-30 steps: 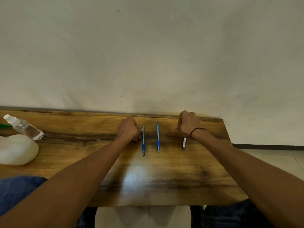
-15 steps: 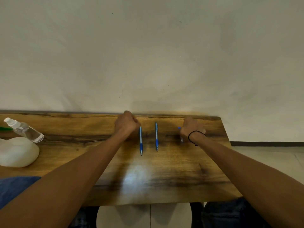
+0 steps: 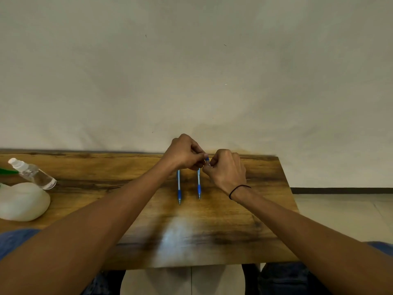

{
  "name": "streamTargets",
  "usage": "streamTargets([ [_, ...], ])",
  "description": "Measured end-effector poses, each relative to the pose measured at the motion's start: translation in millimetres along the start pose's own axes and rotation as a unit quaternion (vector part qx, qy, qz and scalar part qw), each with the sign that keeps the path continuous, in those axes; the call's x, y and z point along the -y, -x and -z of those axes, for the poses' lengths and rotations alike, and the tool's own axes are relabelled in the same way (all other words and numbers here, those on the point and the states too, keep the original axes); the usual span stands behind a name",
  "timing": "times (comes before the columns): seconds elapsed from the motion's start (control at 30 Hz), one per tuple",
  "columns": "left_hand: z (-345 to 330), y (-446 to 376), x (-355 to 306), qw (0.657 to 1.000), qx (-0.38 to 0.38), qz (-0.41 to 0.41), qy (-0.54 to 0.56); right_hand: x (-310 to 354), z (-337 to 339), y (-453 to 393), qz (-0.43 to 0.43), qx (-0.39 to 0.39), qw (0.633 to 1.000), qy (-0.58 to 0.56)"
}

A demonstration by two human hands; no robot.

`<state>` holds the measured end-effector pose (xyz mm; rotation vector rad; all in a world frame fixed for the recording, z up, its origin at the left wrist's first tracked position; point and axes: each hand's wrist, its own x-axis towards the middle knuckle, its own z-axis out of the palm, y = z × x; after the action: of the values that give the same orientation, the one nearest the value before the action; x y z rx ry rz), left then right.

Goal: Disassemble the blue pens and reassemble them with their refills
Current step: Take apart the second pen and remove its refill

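Observation:
Two blue pens lie side by side on the wooden table, tips towards me: the left pen and the right pen. Above their far ends my left hand and my right hand meet, fingers curled. Between their fingertips a third blue pen shows only as a small blue and white piece; both hands pinch it. The rest of that pen is hidden by the fingers.
A clear spray bottle lies tilted at the left, next to a white rounded lump and a green thing at the frame edge. A wall rises right behind the table. The table's right edge is near my right wrist.
My right hand picked the third pen up from the table's right side and carried it left. My left hand left the first pen, rose and came right to meet it.

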<state>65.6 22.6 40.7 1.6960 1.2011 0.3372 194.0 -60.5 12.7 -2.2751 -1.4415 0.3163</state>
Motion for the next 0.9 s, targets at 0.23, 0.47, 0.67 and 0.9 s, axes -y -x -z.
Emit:
streamTargets([
  [0.23, -8.1, -3.5, -4.4, 0.999, -0.007, -0.015, -0.041, -5.5, 1.3, 1.3, 0.005, -0.009, 1.0, 0.003],
  [0.47, -10.8, -10.9, 3.9, 0.997, -0.069, -0.022, 0.003, -22.0, 3.5, 2.4, -0.018, -0.012, 1.0, 0.014],
  [0.67, -50.3, -10.9, 36.0, 0.997, -0.003, 0.077, -0.03, -27.7, 12.3, -3.2, -0.026, -0.023, 0.999, -0.003],
  [0.9, -92.1, -14.3, 58.7, 0.986, 0.02, 0.161, -0.025, -25.8, 19.5, -6.3, -0.013, -0.026, 1.0, 0.004],
])
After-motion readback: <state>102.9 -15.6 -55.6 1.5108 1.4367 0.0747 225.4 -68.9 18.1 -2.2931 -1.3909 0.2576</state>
